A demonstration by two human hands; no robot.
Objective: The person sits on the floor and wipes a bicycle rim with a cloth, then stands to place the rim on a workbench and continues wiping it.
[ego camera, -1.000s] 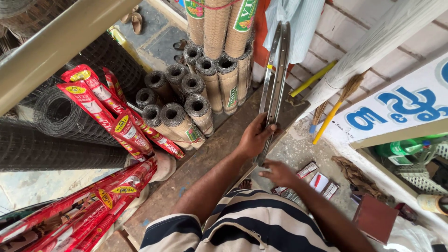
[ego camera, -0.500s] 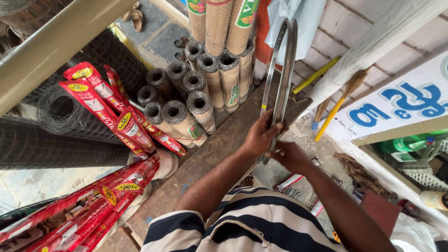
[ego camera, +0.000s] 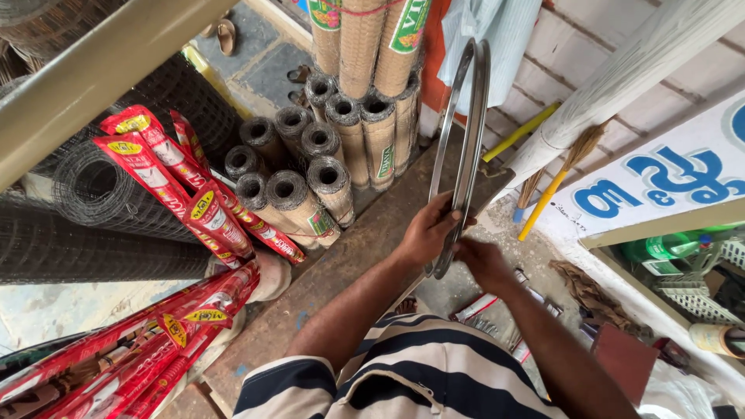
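Clasping metal rings [ego camera: 466, 124]: left hand [ego camera: 425, 234] closed, right hand [ego camera: 481, 260] seemingly pinching.

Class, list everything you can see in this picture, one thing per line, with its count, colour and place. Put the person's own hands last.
Metal rim: one, silver-grey, centre, held upright.
Brown mesh rolls: about a dozen, tan, upper centre, leaning together.
Black wire mesh rolls: several, black, left.
Red-wrapped rolls: many, red with yellow labels, left and lower left.
Brooms: two, yellow handles, right of the rim.
Sandals: a pair, brown, top left floor.
Left hand: grips the rim's lower part.
Right hand: touches the rim's lower edge.
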